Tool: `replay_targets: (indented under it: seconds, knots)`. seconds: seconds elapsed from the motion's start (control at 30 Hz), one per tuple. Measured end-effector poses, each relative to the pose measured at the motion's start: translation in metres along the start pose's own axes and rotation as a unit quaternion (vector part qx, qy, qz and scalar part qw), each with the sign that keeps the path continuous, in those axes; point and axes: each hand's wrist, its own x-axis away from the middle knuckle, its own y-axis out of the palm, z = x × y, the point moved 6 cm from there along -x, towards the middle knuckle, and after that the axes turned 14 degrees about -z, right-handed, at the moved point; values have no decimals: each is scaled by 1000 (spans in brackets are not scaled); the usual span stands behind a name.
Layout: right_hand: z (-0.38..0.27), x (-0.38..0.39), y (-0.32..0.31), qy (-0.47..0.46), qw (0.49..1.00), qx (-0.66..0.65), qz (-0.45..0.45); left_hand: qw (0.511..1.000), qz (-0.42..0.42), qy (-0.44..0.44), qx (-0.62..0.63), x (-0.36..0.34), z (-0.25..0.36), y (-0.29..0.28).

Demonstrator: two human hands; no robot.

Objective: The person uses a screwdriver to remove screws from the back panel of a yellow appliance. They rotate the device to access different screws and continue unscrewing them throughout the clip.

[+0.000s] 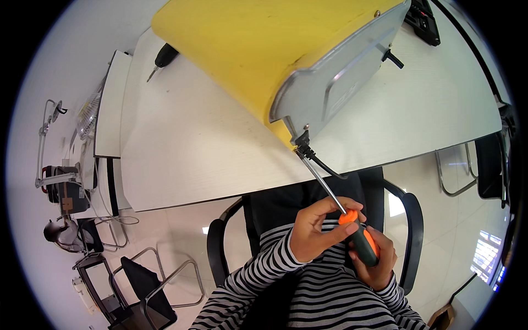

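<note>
A screwdriver (364, 242) with a dark green and orange handle is in both my hands in front of my lap. The thumb and fingers of my left hand (316, 230) close around its orange collar, at the base of the shaft. Wrapped about the lower handle is my right hand (380, 263). The long metal shaft points up and left to the near corner of a yellow metal case (236, 60) with a grey end panel (335, 88). A black cable plug (303, 144) sits at that corner and hides the tip, so I cannot tell what it touches.
The case rests on a white table (181, 148). A black power tool (165, 56) with a thin bit lies behind its left side. At the far right is a black tool case (422, 25). Chairs stand on both sides, and a person (69, 234) sits at far left.
</note>
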Motion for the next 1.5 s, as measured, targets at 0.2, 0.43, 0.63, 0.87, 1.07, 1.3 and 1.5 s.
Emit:
replay_targets:
  seconds: [0.2,0.43,0.63,0.87,1.07,1.3,1.5]
  knots:
    - [14,-5,16,128,846,-511,-75,997,-52,-11,56,2,0,7]
    - [14,-12,16,138,826,-546,-34,998,-29,-41,41,9,-3,-1]
    - [-9,-11,-7,-56,989,128,44,1000,-2,-15,23,10,1,-3]
    - [9,-14,9,125,890,-433,-68,999,-38,1,30,8,6,-5]
    - [6,-18,23,159,717,-664,-142,997,-40,-36,51,9,3,-9]
    - [-27,-27,-4,-78,989,120,41,998,-3,-40,54,19,-4,-16]
    - [-19,-30,4,-52,999,-9,0,997,-10,-40,60,18,0,-16]
